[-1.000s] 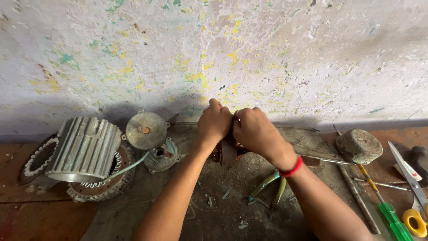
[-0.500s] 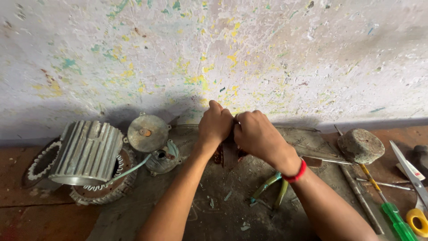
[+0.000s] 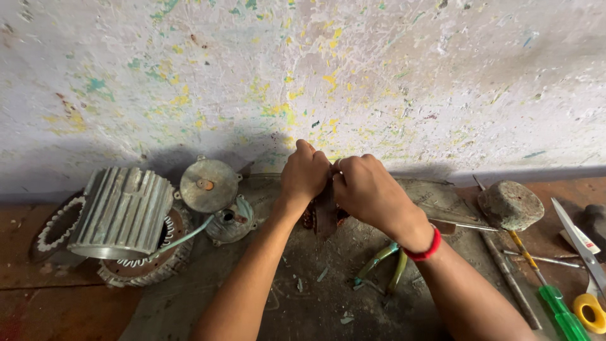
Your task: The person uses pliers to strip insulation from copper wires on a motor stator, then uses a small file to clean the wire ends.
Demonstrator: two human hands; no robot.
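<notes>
— What are the fingers [image 3: 315,165] doing?

— Both sets are curling shut around one small dark piece [image 3: 326,211], which is sitting on the floor just in front of the wall [image 3: 303,69]. The left hand [image 3: 304,173] and the right hand [image 3: 366,189] are pressing knuckle to knuckle over it, so most of the piece is being hidden; only a brownish lower end is showing beneath them, and I cannot tell what it is.

— What is lying around that dark piece?

— Just to its left a small grey metal housing [image 3: 231,220] is resting, and beyond that a round grey end cover [image 3: 207,184] is leaning near the wall. Farther left a ribbed grey motor casing [image 3: 123,211] is sitting on a wound stator ring [image 3: 148,265]; another ring is being cut off by the shadow at the far left. In front and to the right of the piece, green-handled pliers [image 3: 385,265] are lying partly under the right forearm, which is wearing a red wristband [image 3: 424,249].

— And farther right of it?

— A worn hammer [image 3: 510,205] is resting well away from it, with a green-handled screwdriver [image 3: 555,306] beside it. Scissors with a yellow grip [image 3: 584,265] are running off the frame edge.
</notes>
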